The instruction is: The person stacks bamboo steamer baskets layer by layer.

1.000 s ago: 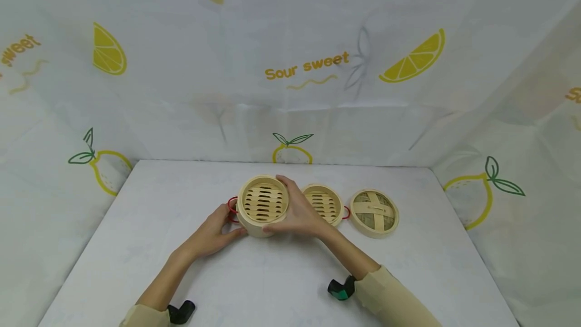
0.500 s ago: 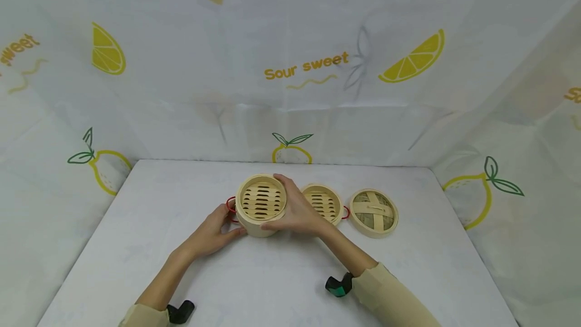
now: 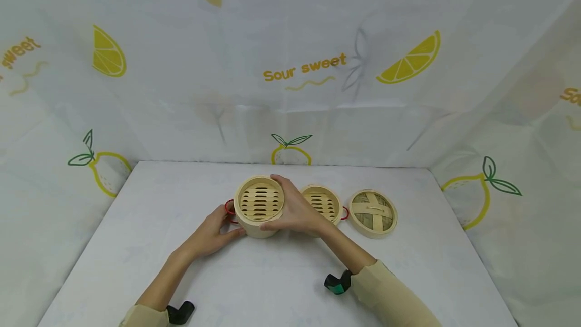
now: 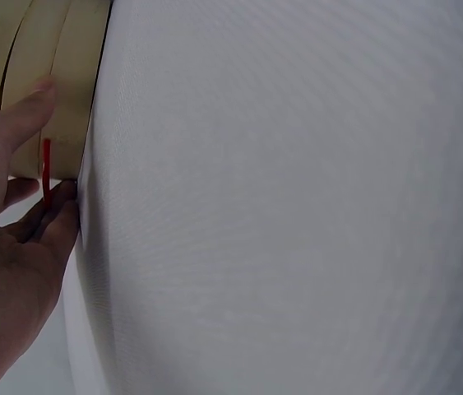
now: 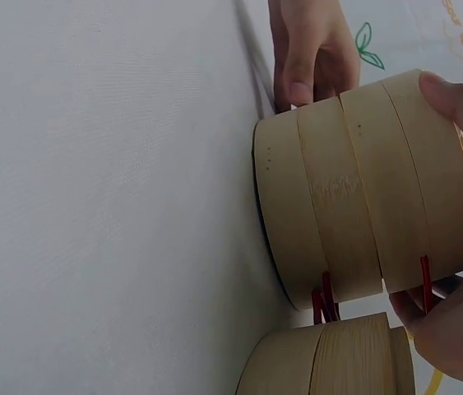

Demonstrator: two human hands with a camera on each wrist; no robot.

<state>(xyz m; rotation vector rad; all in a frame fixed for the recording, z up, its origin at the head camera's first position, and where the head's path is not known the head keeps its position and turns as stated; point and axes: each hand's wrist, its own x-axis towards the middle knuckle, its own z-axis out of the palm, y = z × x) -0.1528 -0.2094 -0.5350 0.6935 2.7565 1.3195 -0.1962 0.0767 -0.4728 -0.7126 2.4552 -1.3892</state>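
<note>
Two small bamboo steamer baskets stand stacked left of the table's middle. My right hand (image 3: 295,212) grips the upper steamer basket (image 3: 260,205) from the right, its thumb at the near side. The slatted floor of this basket shows from above. Under it is the lower steamer basket (image 5: 301,197), its base on the table. My left hand (image 3: 210,233) holds that lower basket at its left side, with the thumb on the wall and the fingers by a red handle (image 4: 47,169). In the right wrist view a thin dark seam runs between the two baskets.
Close to the stack's right stands another slatted steamer basket (image 3: 323,203) with a red handle, partly behind my right hand. Further right lies a round woven lid (image 3: 373,213) with crossed bamboo strips. A printed cloth (image 3: 181,130) hangs behind the white table (image 3: 254,286).
The upper basket and my right hand have shifted slightly left over the lower basket. My left hand, the other basket and the lid stay almost where they were.
</note>
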